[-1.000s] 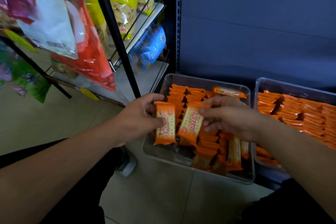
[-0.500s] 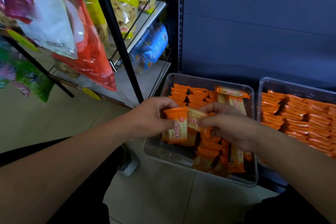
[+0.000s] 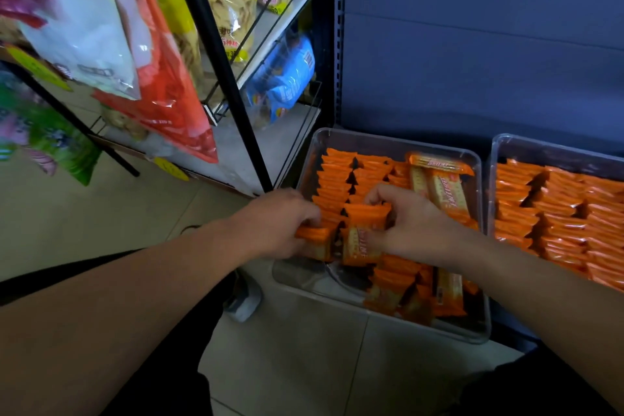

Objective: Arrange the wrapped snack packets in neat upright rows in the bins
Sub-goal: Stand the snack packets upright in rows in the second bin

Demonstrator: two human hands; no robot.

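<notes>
Head view, looking down at two clear bins on a low shelf. The left hand (image 3: 280, 223) had its fingers curled round an orange packet (image 3: 314, 241), gripping it at the near end of the leftmost row, close to the left wall of the left bin (image 3: 388, 142). The right hand (image 3: 415, 230) pinched a second packet (image 3: 361, 240) by its upper part, fingers over the top seam. This packet stood upright with its printed face toward the camera, just beside the first and in the middle of the bin.

Upright rows (image 3: 337, 176) of packets filled the far left part of the bin. Flat packets (image 3: 445, 191) lay face-up toward its far right corner, and loose packets (image 3: 422, 294) sat jumbled at its near right corner. The near left corner showed bare bin floor.

The right bin (image 3: 540, 145), just beside the first, held packed rows (image 3: 574, 213) on edge from wall to wall. To the left stood a black rack post (image 3: 216, 61) with a red bag (image 3: 162, 84) and a blue bag (image 3: 283, 78) of snacks, above a tiled floor (image 3: 304, 365).
</notes>
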